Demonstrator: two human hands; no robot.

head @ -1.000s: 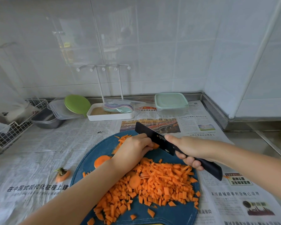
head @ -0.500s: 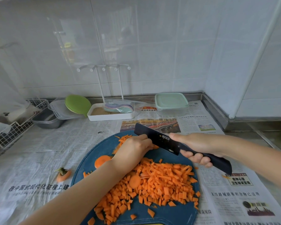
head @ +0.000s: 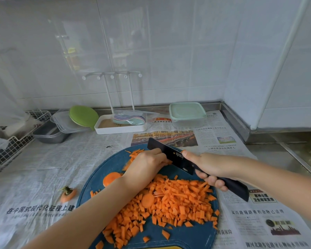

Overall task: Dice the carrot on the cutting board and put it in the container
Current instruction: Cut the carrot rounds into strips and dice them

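A round dark-blue cutting board [head: 108,166] lies on newspaper, heaped with diced carrot [head: 171,207]. Two round carrot slices [head: 110,177] lie among the pieces, and thin carrot strips [head: 136,152] sit at the board's far edge. My left hand [head: 145,167] is curled over the strips, holding them down beside the blade. My right hand [head: 207,167] grips the black knife [head: 171,155] by its handle, index finger along the blade, which is angled down against my left knuckles. A clear container with a pale-green lid [head: 187,113] stands closed at the back.
A carrot top [head: 67,194] lies on the newspaper left of the board. At the back stand a white tray with a rack [head: 120,125], a green scoop [head: 83,115], stacked grey trays [head: 49,133] and a wire basket [head: 11,146]. A tiled wall corner rises at right.
The knife has shifted slightly back toward my right and then come down again by my left knuckles. My left hand stays on the strips.
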